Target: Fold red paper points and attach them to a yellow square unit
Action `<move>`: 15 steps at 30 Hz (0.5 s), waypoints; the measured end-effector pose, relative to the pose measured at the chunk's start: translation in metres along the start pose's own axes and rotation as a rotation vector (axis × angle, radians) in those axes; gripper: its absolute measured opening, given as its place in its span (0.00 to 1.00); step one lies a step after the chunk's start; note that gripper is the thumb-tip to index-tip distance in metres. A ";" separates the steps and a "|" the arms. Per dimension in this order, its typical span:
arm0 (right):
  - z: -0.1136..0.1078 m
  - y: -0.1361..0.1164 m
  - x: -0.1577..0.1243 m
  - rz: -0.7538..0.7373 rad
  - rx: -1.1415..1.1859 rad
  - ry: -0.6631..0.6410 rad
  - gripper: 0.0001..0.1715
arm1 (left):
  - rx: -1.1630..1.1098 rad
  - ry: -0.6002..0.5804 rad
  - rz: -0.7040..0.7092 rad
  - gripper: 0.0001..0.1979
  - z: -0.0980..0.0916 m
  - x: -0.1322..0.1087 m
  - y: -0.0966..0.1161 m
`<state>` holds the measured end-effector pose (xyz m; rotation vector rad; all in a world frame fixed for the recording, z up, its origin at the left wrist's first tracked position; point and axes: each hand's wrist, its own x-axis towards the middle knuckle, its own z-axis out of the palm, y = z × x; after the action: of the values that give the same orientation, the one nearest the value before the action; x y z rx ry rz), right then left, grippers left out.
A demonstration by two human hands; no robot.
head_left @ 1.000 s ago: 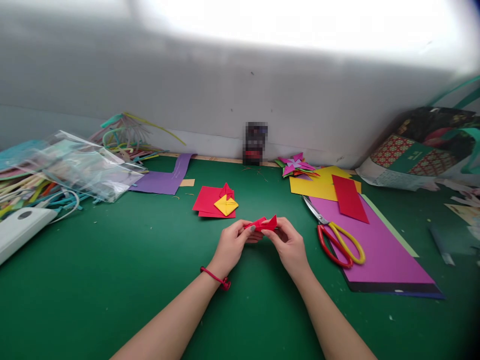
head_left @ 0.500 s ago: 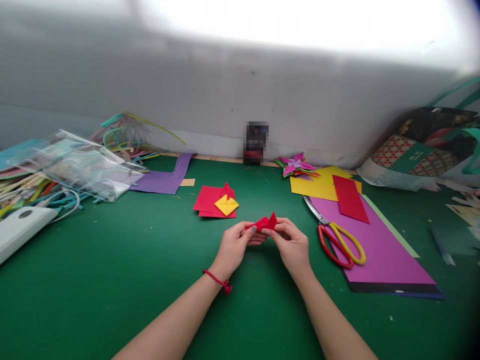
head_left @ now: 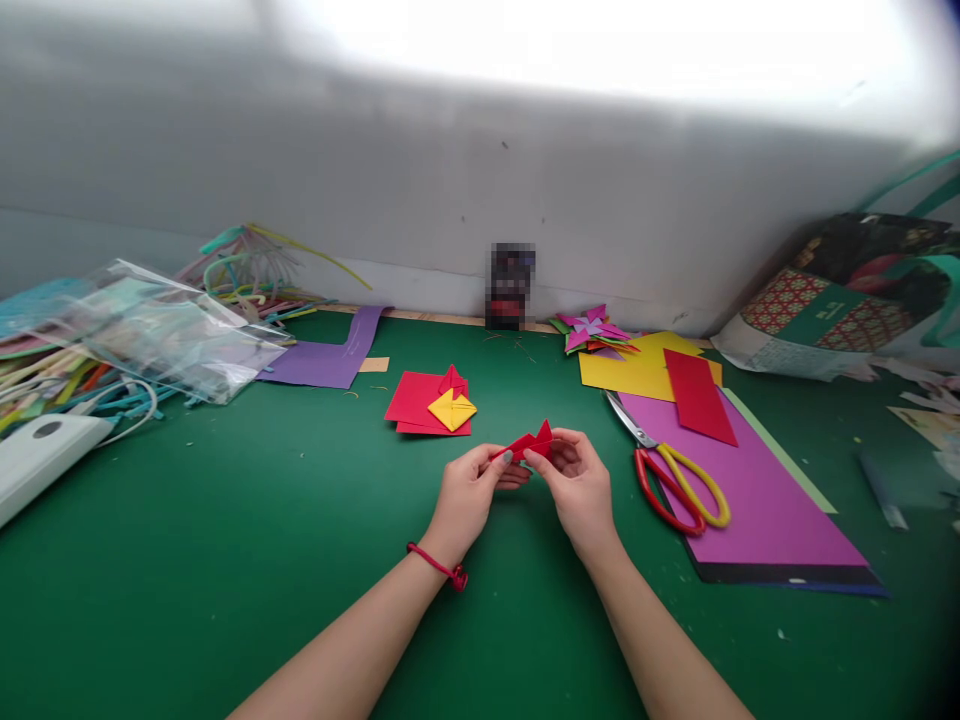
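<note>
A small piece of folded red paper (head_left: 534, 443) is held up between both hands, just above the green table (head_left: 315, 580). My left hand (head_left: 472, 492) pinches its left end with the thumb on top. On its right end, my right hand (head_left: 579, 490) grips with thumb and fingers; a pointed flap stands up there. Behind the hands lie flat red paper squares (head_left: 409, 395), and on them rest a yellow folded piece (head_left: 452, 410) and a red folded piece (head_left: 453, 380).
Scissors (head_left: 679, 485) with red and yellow handles lie right of my hands on purple paper (head_left: 772, 500). Behind are yellow paper (head_left: 622, 370), a red strip (head_left: 701, 395) and folded paper stars (head_left: 592, 328). Pipe cleaners (head_left: 247, 285) and clear plastic bags (head_left: 217, 350) sit left.
My right hand has shifted slightly left and its fingers have moved at the right end of the red paper. My left hand keeps its pinch.
</note>
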<state>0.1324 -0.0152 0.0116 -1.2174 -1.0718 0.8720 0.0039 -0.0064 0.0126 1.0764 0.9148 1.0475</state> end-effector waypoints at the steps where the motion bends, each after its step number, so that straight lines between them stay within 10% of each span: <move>1: 0.000 0.001 0.000 0.016 0.008 -0.003 0.19 | 0.010 0.003 -0.003 0.13 0.000 0.000 -0.001; 15: -0.006 -0.001 0.005 0.135 -0.011 -0.054 0.13 | -0.011 -0.056 -0.104 0.15 -0.004 0.002 0.001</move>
<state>0.1394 -0.0125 0.0131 -1.2927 -1.0481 1.0087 0.0008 -0.0033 0.0122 1.0333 0.9097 0.9313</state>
